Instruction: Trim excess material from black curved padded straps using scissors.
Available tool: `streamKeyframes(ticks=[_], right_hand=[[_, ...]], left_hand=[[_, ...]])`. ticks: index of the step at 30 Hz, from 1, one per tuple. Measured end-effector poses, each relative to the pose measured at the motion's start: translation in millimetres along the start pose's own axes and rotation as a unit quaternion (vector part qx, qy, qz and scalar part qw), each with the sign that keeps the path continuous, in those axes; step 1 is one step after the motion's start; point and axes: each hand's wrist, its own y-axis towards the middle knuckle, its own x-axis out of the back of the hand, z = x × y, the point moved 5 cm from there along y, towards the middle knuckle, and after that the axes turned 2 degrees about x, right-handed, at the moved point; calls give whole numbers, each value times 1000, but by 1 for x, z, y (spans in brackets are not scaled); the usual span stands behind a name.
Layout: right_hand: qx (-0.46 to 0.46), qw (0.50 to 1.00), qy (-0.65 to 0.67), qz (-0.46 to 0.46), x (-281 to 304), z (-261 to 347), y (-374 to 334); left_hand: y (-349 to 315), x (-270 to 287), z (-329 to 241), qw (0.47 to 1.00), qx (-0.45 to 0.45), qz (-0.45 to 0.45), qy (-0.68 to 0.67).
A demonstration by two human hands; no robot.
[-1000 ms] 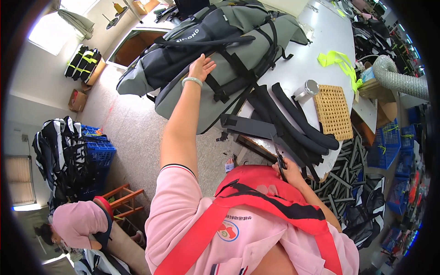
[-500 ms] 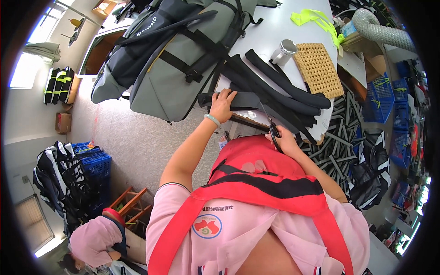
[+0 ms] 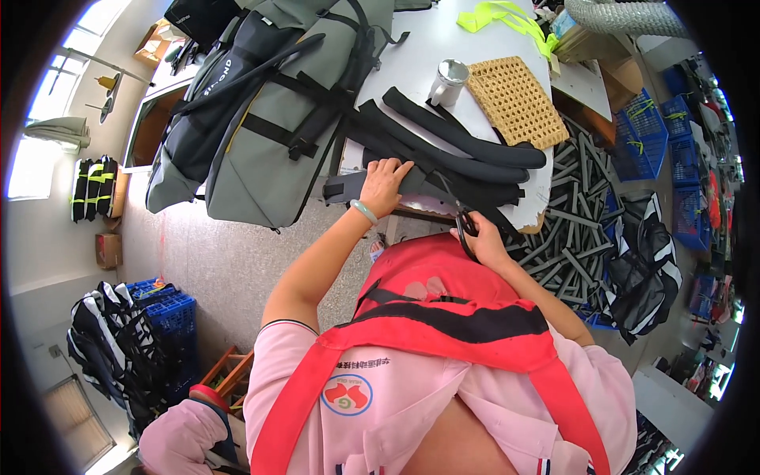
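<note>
So we've got our right hand (image 3: 484,240) wrapped round the black handles of a pair of scissors (image 3: 458,207), just in front of our red apron (image 3: 447,328). The blades point up and away from that hand, tips over toward the left one. We can't tell if they're touching any fabric.

Our left hand (image 3: 384,188) is over a flat dark grey strip (image 3: 341,188), palm down, fingers bent over it. Honestly can't tell whether we're pinching it or just pressing on it. The strip pokes out to the left of that hand, past the edge of the white table (image 3: 412,70), and carries on to the right of it, toward the scissors.

Right beyond the left hand there's a bunch of dark padded straps (image 3: 463,162), running off to the right so they lie beyond the right hand too. Past those sits a white cup with a silvery top (image 3: 449,83), with a woven tan mat (image 3: 518,101) just right of it.

Up and left of the left hand there's a big grey and black bag (image 3: 265,154), taking up loads of room. Off to the right of our right hand, below the table, it's a messy heap of grey strips (image 3: 571,229).
</note>
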Motion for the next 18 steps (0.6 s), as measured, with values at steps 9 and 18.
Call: streamKeyframes(ticks=[9, 18], right_hand=[[168, 976, -28, -133, 38, 73, -20], [122, 984, -29, -127, 36, 37, 38]], left_hand=[[-73, 66, 17, 966, 150, 53, -202], [-143, 54, 83, 897, 333, -26, -290]])
